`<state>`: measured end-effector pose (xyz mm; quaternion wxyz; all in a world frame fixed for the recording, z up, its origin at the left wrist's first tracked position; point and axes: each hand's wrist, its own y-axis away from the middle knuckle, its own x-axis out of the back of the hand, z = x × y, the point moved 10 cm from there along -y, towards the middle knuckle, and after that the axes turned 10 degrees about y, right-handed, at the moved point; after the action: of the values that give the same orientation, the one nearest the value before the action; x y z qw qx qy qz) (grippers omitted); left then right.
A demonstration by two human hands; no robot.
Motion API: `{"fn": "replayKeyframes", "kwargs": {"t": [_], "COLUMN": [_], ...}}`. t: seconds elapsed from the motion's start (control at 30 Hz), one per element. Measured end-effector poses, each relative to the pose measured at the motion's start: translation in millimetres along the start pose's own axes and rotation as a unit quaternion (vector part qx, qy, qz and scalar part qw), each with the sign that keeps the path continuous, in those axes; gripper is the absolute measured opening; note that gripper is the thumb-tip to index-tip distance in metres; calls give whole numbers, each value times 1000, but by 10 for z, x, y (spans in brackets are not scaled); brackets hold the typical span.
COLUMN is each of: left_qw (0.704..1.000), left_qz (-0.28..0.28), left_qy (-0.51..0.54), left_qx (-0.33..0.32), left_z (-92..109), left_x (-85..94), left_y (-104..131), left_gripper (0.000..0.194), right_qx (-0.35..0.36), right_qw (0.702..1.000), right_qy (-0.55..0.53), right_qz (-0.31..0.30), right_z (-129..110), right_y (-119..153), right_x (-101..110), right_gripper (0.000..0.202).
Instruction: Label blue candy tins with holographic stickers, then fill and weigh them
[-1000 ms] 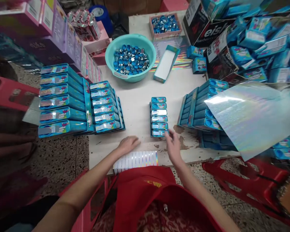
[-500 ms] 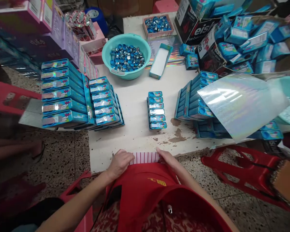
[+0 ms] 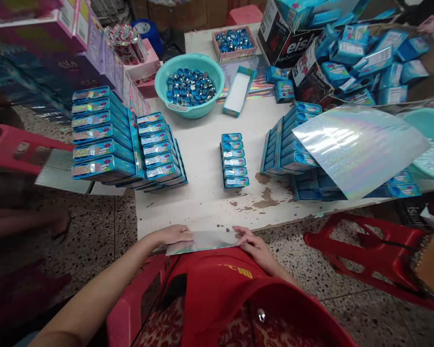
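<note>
A silvery, shiny strip (image 3: 206, 241) lies across my lap at the table's front edge. My left hand (image 3: 173, 234) has its fingers closed over the strip's left part. At its right end, my right hand (image 3: 252, 245) pinches the strip between thumb and fingers. Ahead of my hands, a short row of blue boxes (image 3: 234, 161) stands on the white table (image 3: 202, 202). Larger stacks of blue boxes stand to the left (image 3: 104, 140) and to the right (image 3: 292, 140).
A turquoise bowl (image 3: 219, 86) holds blue and silver caps, near an open blue tray (image 3: 237, 91) and a pink box (image 3: 235, 55) of caps. A shiny sheet (image 3: 358, 144) covers part of the right stacks. Red stools (image 3: 379, 260) stand beside the table.
The striped white face between my hands has given way to a plain silvery one. My left hand now lies flatter over it, and my right hand's fingers have curled onto its end.
</note>
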<state>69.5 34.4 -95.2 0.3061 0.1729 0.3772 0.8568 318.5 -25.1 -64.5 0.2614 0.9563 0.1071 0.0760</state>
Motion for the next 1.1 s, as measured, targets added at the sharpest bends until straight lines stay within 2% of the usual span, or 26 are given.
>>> {"fn": "replayKeyframes", "kwargs": {"t": [0.1, 0.2, 0.33, 0.43, 0.5, 0.6, 0.67, 0.7, 0.8, 1.0, 1.1], "left_qw": [998, 995, 995, 971, 949, 940, 935, 932, 921, 917, 914], "left_qz": [-11, 26, 60, 139, 162, 97, 78, 88, 121, 66, 71], "left_qy": [63, 80, -26, -150, -196, -196, -210, -225, -272, -304, -286], "left_qx": [1, -58, -79, -123, -184, -262, -273, -269, -250, -248, -278], "left_z": [116, 434, 712, 971, 1200, 1456, 1537, 1556, 1578, 1619, 1694], "left_x": [-55, 119, 371, 490, 354, -149, -402, -460, -470, -466, -524], "left_y": [23, 66, 164, 214, 181, -10, -146, -199, -271, -257, -214], "left_gripper": [35, 32, 28, 24, 24, 38, 32, 29, 23, 27, 21], "right_qx": [-53, -103, -71, -17, 8, 19, 22, 24, 19, 8, 12], "right_qw": [994, 986, 990, 992, 992, 990, 987, 986, 984, 981, 983], "right_qy": [-95, -101, -69, -59, -47, -50, -42, -35, -35, -88, -76], "right_qz": [8, 80, 103, 110, 115, 132, 151, 159, 172, 172, 169], "right_z": [67, 86, -188, -460, -576, -615, -600, -591, -552, -505, -499], "right_y": [-48, -254, -561, -634, -629, -615, -612, -611, -603, -585, -600], "right_x": [26, 167, 231, 258, 269, 293, 325, 342, 374, 378, 371], "right_gripper": [32, 53, 59, 49, 44, 40, 38, 38, 36, 38, 36]}}
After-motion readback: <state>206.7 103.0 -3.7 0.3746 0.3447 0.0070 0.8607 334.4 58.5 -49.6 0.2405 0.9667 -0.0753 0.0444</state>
